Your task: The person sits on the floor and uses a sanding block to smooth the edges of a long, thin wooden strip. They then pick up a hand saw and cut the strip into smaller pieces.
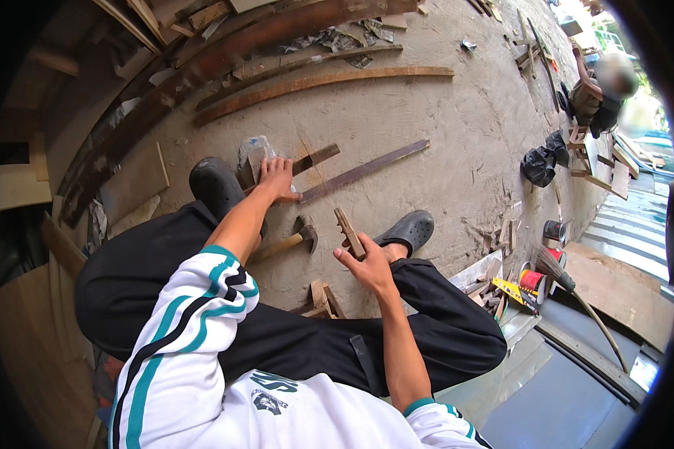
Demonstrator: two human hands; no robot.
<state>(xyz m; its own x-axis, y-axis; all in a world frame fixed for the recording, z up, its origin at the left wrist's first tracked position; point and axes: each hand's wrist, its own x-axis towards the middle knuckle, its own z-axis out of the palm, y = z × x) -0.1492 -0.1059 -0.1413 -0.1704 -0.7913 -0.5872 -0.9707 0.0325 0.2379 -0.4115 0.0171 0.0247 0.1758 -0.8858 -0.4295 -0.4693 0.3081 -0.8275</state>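
Note:
My left hand (278,179) reaches down beside my left shoe. Its thumb is spread from the fingers, which touch or hover over a small flat wooden piece (255,162) next to a crumpled clear plastic bag (256,144); I cannot tell which. Short wooden pieces (347,230), seemingly stacked together, are gripped in my right hand (368,268), near my right shoe. Between the two hands a hammer (305,236) lies on the ground, its wooden handle toward my left leg. Just beyond the left hand are a dark wooden strip (367,170) and a shorter one (316,159).
Long wooden planks (322,86) lie farther off. Wood offcuts (320,299) sit between my legs. To the right are a broom (554,266), paint cans (532,280) and a black plastic bag (539,163). Another person (595,93) crouches at the far right.

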